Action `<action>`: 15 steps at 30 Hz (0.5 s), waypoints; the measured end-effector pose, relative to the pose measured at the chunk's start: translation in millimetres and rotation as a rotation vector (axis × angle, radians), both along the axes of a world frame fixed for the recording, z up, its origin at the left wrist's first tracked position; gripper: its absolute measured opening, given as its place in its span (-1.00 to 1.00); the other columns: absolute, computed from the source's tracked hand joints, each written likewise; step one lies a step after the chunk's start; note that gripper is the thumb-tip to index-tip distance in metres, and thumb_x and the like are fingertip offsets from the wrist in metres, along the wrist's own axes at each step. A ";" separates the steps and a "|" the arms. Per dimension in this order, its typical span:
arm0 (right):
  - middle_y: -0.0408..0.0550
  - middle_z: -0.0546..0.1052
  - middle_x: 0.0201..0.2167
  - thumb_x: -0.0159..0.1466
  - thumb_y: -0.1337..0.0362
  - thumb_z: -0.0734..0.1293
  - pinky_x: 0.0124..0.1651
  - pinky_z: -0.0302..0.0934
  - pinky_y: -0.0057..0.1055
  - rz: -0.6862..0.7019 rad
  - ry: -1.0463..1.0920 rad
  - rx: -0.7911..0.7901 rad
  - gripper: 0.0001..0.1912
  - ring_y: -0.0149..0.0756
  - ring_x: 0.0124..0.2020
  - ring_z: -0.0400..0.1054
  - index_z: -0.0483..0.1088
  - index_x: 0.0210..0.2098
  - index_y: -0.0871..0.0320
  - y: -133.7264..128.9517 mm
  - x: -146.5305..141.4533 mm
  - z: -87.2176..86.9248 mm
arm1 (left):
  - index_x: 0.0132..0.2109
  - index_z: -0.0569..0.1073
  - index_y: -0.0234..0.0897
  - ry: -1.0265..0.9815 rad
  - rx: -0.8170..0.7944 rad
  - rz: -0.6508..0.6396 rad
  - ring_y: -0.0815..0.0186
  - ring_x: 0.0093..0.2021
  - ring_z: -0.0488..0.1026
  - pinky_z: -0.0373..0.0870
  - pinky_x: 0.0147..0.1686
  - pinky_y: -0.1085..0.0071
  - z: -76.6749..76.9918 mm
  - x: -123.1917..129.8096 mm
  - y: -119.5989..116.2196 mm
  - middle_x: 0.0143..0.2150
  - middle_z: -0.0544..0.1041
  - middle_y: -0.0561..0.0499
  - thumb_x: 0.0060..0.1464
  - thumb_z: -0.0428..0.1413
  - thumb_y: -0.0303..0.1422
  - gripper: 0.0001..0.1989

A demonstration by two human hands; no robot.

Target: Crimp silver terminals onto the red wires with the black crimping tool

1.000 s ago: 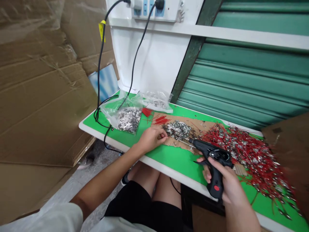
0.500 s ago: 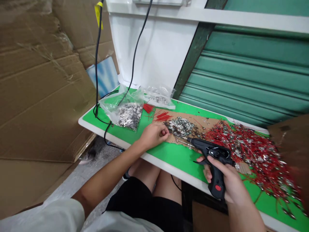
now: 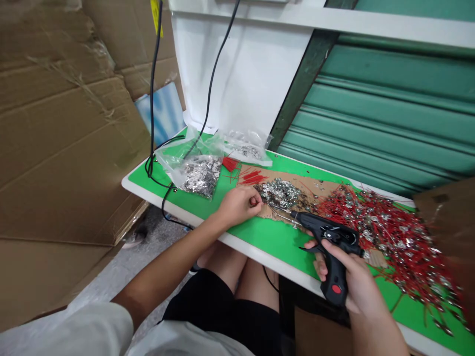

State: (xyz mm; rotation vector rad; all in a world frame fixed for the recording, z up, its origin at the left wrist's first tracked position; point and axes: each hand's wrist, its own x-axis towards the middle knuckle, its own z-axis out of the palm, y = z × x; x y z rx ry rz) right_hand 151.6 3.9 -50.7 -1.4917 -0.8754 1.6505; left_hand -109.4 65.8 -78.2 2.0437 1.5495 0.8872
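Note:
My right hand (image 3: 349, 272) is wrapped around the grip of a black soldering gun (image 3: 330, 235), a finger by its trigger. The gun's thin metal tip points left, close to the fingertips of my left hand (image 3: 241, 205). Those fingers are pinched together at the near edge of a cardboard sheet (image 3: 270, 213); what they hold is too small to make out. Just beyond them lies a pile of small silvery metal pieces (image 3: 280, 193). Short red wires (image 3: 253, 176) lie on the cardboard behind my left hand.
Right of the gun spreads a large heap of red wires with metal pieces (image 3: 393, 232). Two clear plastic bags of metal parts, a near one (image 3: 202, 175) and a far one (image 3: 248, 151), rest on the green tabletop (image 3: 252, 240). A black cable (image 3: 153, 109) hangs at left; cardboard boxes (image 3: 63, 163) stand beside.
The view has shifted slightly. Both hands and the soldering gun hold nearly the same positions, with the tip still close to my left fingertips.

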 end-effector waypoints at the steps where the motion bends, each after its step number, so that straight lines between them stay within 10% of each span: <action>1: -0.11 0.32 -0.72 0.05 0.03 0.48 -0.66 0.00 -0.52 -0.005 0.004 -0.005 -0.60 -0.44 -0.70 0.14 0.55 -0.33 0.27 0.2 -0.5 0.3 | -0.34 0.53 -0.27 -0.001 -0.001 0.003 0.42 -0.37 0.40 0.27 -0.33 0.50 -0.3 0.1 -0.2 -0.41 0.51 0.07 0.01 0.14 -0.40 -0.92; 15: -0.11 0.34 -0.73 0.02 0.02 0.50 -0.68 0.03 -0.53 -0.023 -0.027 -0.050 -0.60 -0.43 -0.72 0.16 0.54 -0.34 0.25 1.2 -1.3 2.3 | -0.36 0.55 -0.27 -0.058 0.013 -0.001 0.42 -0.39 0.41 0.27 -0.35 0.51 -2.1 0.6 2.0 -0.43 0.52 0.07 -0.01 0.15 -0.40 -0.92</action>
